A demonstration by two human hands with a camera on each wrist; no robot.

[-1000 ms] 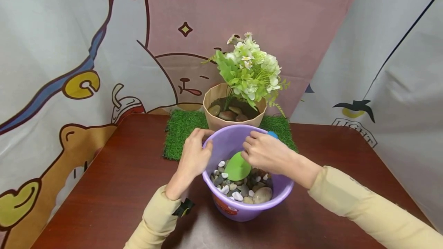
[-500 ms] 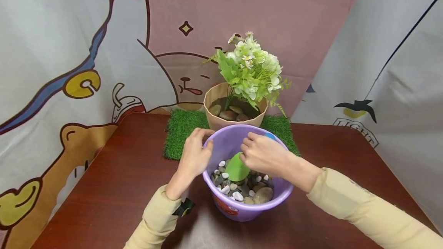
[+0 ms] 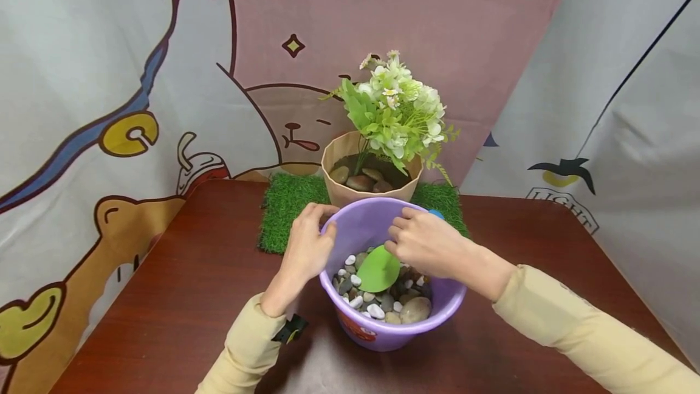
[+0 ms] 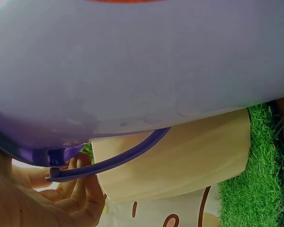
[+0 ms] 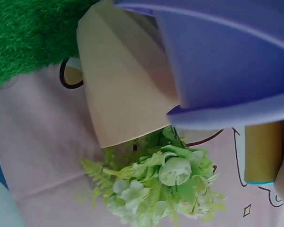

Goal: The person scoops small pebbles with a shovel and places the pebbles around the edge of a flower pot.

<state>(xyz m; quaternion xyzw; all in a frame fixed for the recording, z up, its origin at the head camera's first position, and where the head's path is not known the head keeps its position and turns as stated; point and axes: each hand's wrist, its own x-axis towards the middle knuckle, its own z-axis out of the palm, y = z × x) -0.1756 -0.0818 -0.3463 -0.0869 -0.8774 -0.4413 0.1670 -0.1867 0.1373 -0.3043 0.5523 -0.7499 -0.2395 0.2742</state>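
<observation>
Nearest, pale yellow sleeves (image 3: 579,321) over a dark red-brown table (image 3: 197,272), with a black band (image 3: 291,328) at the left wrist. Ahead, upright on the table, a purple bucket (image 3: 355,228) with a red sticker (image 3: 358,327) on the near side. Low inside, white, grey and brown pebbles (image 3: 369,297), plus a larger tan stone (image 3: 415,310) near the right front. Above the pebbles, inside the bucket, a green scoop (image 3: 378,269), tilted and pinched in the curled right hand (image 3: 426,242); just past the knuckles, a bit of blue (image 3: 435,214), perhaps the end of the scoop, but too covered to be sure. Around the left rim, the left hand (image 3: 308,242), gripping with thumb inside and fingers curled outside, beside the purple carrying handle (image 4: 114,162) in the left wrist view. Behind the bucket, a mat of artificial grass (image 3: 284,214) under a peach faceted pot (image 3: 340,194); in the pot, dark soil, brown stones (image 3: 359,183) and leafy white flowers (image 3: 396,108). Farthest, a pink and white cloth (image 3: 383,11) with cartoon animals.
</observation>
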